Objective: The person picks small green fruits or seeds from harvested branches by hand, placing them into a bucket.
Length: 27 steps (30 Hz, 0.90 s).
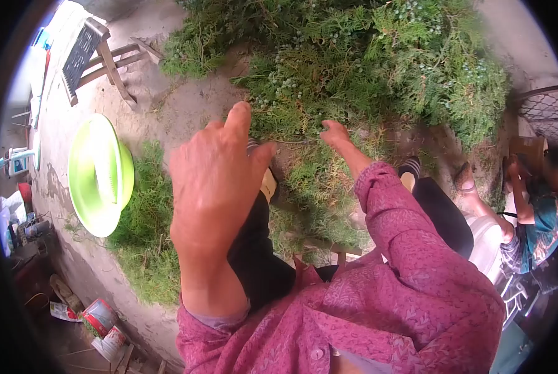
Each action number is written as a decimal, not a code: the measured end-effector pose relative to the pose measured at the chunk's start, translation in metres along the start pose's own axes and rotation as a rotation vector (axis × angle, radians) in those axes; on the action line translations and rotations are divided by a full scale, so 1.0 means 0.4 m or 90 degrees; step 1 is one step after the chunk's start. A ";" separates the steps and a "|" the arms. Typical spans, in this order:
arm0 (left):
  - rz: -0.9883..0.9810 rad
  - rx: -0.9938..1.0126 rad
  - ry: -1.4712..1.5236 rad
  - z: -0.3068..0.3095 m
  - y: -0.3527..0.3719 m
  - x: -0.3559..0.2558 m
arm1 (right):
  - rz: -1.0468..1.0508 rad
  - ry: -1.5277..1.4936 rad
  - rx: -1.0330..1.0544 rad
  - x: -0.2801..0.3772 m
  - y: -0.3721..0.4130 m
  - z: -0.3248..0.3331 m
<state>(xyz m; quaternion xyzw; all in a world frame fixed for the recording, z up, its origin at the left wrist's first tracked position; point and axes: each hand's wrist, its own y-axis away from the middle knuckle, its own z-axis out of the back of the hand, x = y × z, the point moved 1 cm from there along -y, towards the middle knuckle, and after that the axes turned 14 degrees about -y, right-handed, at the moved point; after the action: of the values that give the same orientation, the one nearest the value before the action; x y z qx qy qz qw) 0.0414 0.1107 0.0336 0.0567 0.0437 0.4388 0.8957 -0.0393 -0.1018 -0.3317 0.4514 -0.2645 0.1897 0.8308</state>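
Note:
My left hand [213,171] is raised close to the camera, back of the hand up. Its index finger and thumb stand apart, the other fingers are mostly hidden, and I see nothing held in it. Farther off, my right hand [338,136] reaches over the greenery with its fingers curled together; whatever they may hold is too small to make out. In front of both hands lies a large heap of cut evergreen branches [329,68] bearing small pale-green cones. Loose green sprigs [319,193] cover the ground between my feet.
A lime-green plastic basin [95,181] is at the left, beside more sprigs [145,230]. Beyond it stands a wooden stool [95,59] with a dark woven seat. Cans [101,316] and clutter line the lower left. Another person [541,218] sits at the right.

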 end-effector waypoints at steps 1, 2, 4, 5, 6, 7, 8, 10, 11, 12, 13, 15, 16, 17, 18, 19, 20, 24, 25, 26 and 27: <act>0.012 0.032 0.005 -0.001 -0.002 -0.002 | -0.003 0.076 0.019 0.018 0.001 -0.008; 0.014 0.037 0.001 -0.001 -0.004 -0.003 | -0.005 0.073 0.025 0.015 -0.012 -0.021; 0.006 0.043 -0.017 -0.002 -0.007 -0.008 | 0.011 0.189 0.033 -0.002 -0.045 -0.043; 0.007 0.045 -0.019 -0.004 -0.008 -0.011 | 0.011 0.188 0.036 -0.008 -0.062 -0.051; -0.011 0.013 -0.013 -0.006 -0.008 -0.015 | 0.004 0.258 0.038 -0.010 -0.074 -0.054; -0.030 -0.021 -0.005 -0.006 -0.007 -0.018 | -0.002 0.329 0.037 -0.013 -0.083 -0.053; -0.031 -0.022 -0.005 -0.007 -0.007 -0.021 | -0.001 0.328 0.036 -0.025 -0.081 -0.048; -0.045 -0.037 -0.011 -0.005 -0.004 -0.030 | 0.033 0.109 -0.018 -0.031 -0.041 -0.018; -0.048 -0.043 -0.007 -0.003 -0.004 -0.035 | 0.034 0.111 -0.025 -0.025 -0.031 0.006; -0.060 -0.044 -0.004 -0.001 -0.003 -0.041 | -0.032 -0.029 0.041 -0.001 -0.003 0.039; -0.071 -0.045 -0.001 0.001 -0.001 -0.046 | -0.097 -0.168 0.106 0.018 0.023 0.068; -0.082 -0.041 0.008 0.007 0.001 -0.059 | -0.087 -0.214 0.142 0.038 0.061 0.137; -0.092 -0.029 0.011 0.010 0.002 -0.066 | -0.080 -0.262 0.187 0.059 0.090 0.171; -0.095 -0.039 0.018 0.016 0.005 -0.073 | -0.074 -0.257 0.176 0.083 0.119 0.208; -0.090 -0.020 0.020 0.022 0.007 -0.080 | -0.068 -0.287 0.213 0.126 0.164 0.248; -0.086 -0.001 0.022 0.028 0.008 -0.088 | -0.061 -0.317 0.250 0.166 0.208 0.286; -0.091 -0.013 0.029 0.027 0.008 -0.094 | -0.046 -0.332 0.273 0.197 0.245 0.320; -0.176 -0.037 0.066 0.016 0.005 -0.117 | 0.037 -0.426 0.331 0.306 0.405 0.426; -0.214 -0.044 0.085 0.017 0.005 -0.128 | 0.048 -0.425 0.318 0.334 0.467 0.450; -0.224 -0.056 0.088 0.014 0.005 -0.144 | 0.088 -0.470 0.345 0.360 0.531 0.472; -0.273 -0.053 0.214 0.010 0.004 -0.162 | 0.130 -0.515 0.374 0.371 0.579 0.489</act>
<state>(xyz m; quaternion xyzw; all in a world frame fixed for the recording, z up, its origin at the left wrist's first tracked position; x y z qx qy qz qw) 0.0013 0.0601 0.0398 -0.0640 0.1846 0.2435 0.9500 -0.1030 -0.1364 -0.0020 0.6753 -0.5433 0.1462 0.4769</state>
